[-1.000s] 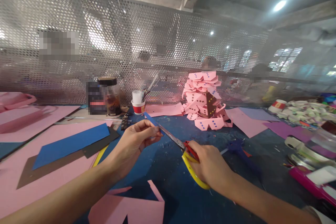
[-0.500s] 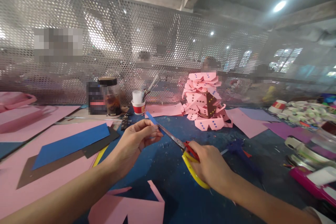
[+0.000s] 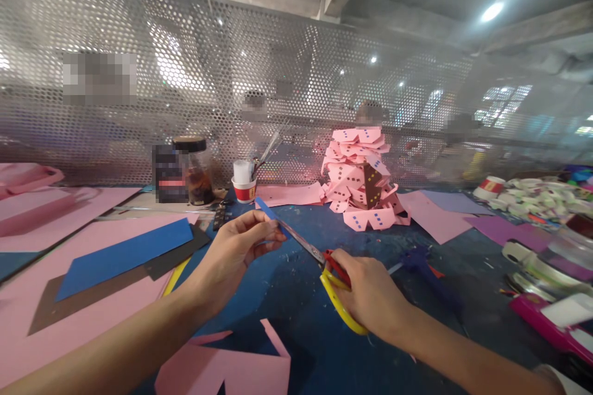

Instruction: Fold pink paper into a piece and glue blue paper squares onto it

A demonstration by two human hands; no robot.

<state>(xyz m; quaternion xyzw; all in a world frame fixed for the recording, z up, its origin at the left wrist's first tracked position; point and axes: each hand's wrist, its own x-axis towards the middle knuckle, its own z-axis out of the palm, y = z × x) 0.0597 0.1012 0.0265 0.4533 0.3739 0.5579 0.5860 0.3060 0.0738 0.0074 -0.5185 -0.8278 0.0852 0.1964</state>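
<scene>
Between the thumb and fingers of my left hand (image 3: 250,237) is a narrow blue paper strip (image 3: 265,207), its free end pointing up and away. My right hand (image 3: 370,290) grips scissors (image 3: 340,302) by their red and yellow handles. The blades point up-left and meet the strip at my left fingertips; whether they are fully together there cannot be made out. Below my hands lies a cut pink paper mask shape (image 3: 245,370) with a notch and thin side strips, partly outside the picture.
A blue sheet (image 3: 130,256) lies on pink paper (image 3: 28,296) at left. Behind are a lidded jar (image 3: 199,173), a paper cup (image 3: 244,190) of tools and a pile of pink masks (image 3: 356,173). At right are a blue glue gun (image 3: 428,274) and tape rolls (image 3: 542,278).
Both hands stay almost in place. The scissors have shifted very slightly left, and the blue strip sits a little differently against the blades.
</scene>
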